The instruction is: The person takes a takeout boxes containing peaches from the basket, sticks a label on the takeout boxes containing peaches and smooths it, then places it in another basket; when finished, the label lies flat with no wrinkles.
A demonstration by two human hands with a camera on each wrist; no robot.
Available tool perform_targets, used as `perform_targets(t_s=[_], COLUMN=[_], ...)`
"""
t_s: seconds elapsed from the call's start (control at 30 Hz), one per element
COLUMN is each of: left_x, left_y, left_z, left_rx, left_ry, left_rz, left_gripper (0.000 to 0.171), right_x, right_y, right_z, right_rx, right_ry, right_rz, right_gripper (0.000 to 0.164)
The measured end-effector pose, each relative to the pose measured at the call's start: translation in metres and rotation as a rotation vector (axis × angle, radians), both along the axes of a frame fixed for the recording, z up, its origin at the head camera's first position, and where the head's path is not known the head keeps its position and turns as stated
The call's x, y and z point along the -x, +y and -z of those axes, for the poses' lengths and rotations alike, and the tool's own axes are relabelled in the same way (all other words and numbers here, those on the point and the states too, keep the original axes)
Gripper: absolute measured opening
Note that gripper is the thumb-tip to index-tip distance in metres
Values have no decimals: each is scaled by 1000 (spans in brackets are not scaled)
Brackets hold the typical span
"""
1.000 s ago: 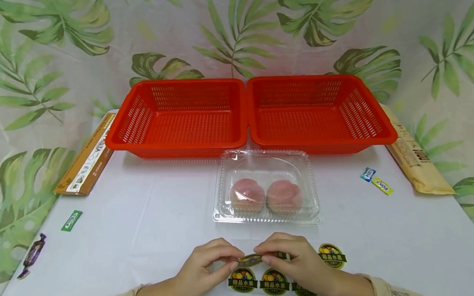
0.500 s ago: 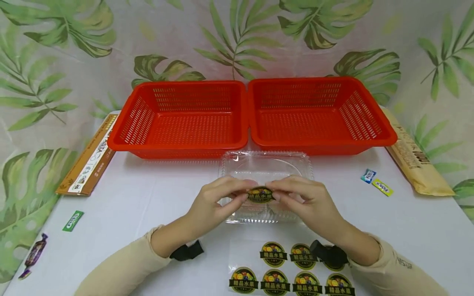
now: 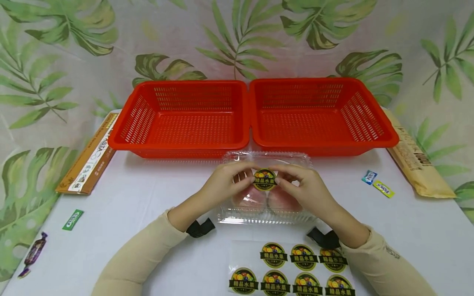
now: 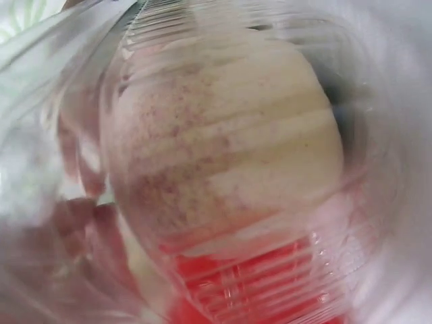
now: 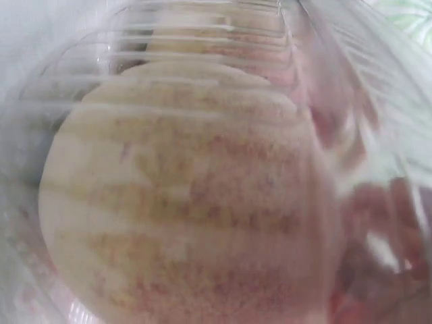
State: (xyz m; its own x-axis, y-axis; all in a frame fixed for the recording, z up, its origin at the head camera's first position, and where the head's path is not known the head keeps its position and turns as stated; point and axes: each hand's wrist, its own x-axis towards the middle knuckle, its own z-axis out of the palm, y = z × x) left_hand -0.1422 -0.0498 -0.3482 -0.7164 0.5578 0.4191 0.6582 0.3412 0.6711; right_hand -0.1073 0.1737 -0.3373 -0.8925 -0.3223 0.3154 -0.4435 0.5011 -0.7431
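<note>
Between both hands a round black-and-gold fruit sticker (image 3: pixel 264 179) is stretched, its face toward me. My left hand (image 3: pixel 226 181) pinches its left edge with thumb and forefinger; my right hand (image 3: pixel 305 185) pinches the right edge the same way. They hold it close over the lid of a clear plastic clamshell box (image 3: pixel 226 218). Inside the box sit two pinkish peaches, a left peach (image 3: pixel 249 200) and a right peach (image 3: pixel 284 200), partly behind the hands. Each wrist view looks through the box wall at a peach (image 4: pixel 229 142), with blurred fingers at the side.
A sheet of stickers (image 3: pixel 242 250) lies at the front. Two red baskets, a left one (image 3: pixel 177 146) and a right one (image 3: pixel 326 144), stand behind the box. A brown pasta packet (image 3: pixel 89 156) and a tan packet (image 3: pixel 422 160) flank them. Small candies, including a green one (image 3: pixel 73 220), lie at the sides.
Both hands have carried the sticker from the sheet up and away from me to over the box lid. The sticker now faces up flatter and shows its whole round front.
</note>
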Motion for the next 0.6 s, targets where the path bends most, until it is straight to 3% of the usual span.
perform_targets(t_s=[0.33,0.6], left_x=[5,12], left_y=[5,8], left_z=[-4,-5], left_rx=[98,142], left_ry=[-10,-44], left_rz=[2,5], left_gripper=[25,23], right_x=[3,4], right_y=[2,1], right_z=[-2,-1], right_rx=[-126,-151], right_ry=[27,38], right_rz=[46,57], right_gripper=[29,28])
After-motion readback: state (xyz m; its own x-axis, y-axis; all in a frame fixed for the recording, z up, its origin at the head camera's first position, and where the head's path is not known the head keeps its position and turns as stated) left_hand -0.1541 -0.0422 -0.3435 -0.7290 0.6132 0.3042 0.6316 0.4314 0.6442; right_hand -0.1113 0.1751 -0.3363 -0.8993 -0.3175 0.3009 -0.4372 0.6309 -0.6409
